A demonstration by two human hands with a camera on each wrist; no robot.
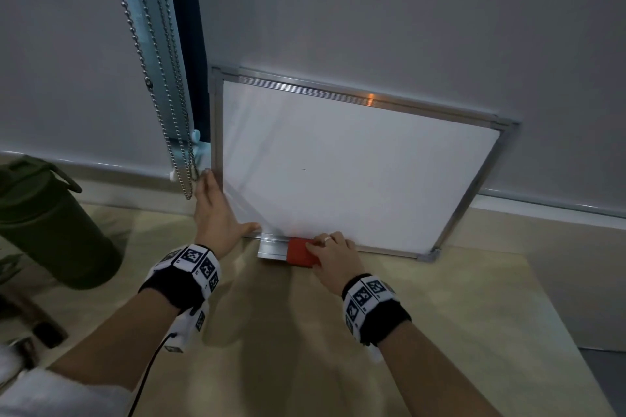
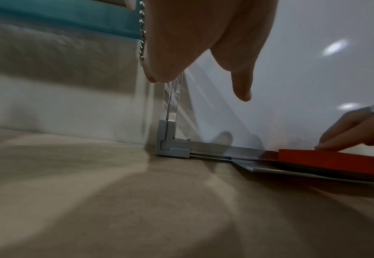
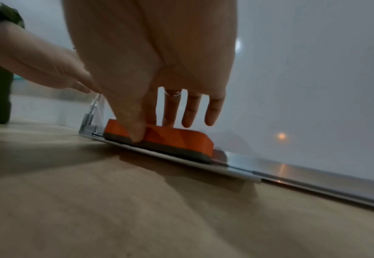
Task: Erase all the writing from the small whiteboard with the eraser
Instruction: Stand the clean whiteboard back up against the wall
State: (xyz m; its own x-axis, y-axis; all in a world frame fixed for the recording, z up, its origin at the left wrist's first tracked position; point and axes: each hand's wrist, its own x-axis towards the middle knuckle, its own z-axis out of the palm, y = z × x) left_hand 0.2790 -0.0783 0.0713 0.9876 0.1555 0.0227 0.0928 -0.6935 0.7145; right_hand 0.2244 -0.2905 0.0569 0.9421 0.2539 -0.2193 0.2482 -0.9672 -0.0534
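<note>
The small whiteboard (image 1: 355, 162) stands on a wooden table, leaning on the wall. Its white surface is almost blank, with one tiny dark mark (image 1: 304, 169) near the middle. A red eraser (image 1: 298, 252) with a grey felt base lies on the metal tray (image 1: 272, 249) at the board's bottom edge. My right hand (image 1: 330, 254) pinches the eraser (image 3: 177, 137), thumb on its front side and fingers behind it. My left hand (image 1: 222, 210) rests flat at the board's lower left corner, fingers straight up the left frame and thumb along the bottom frame.
A dark green flask (image 1: 50, 223) stands on the table at the left. Bead chains (image 1: 162, 95) of a window blind hang beside the board's left edge. Dark tools (image 1: 40, 325) lie at the lower left. The table's edge (image 1: 542, 298) runs along the right.
</note>
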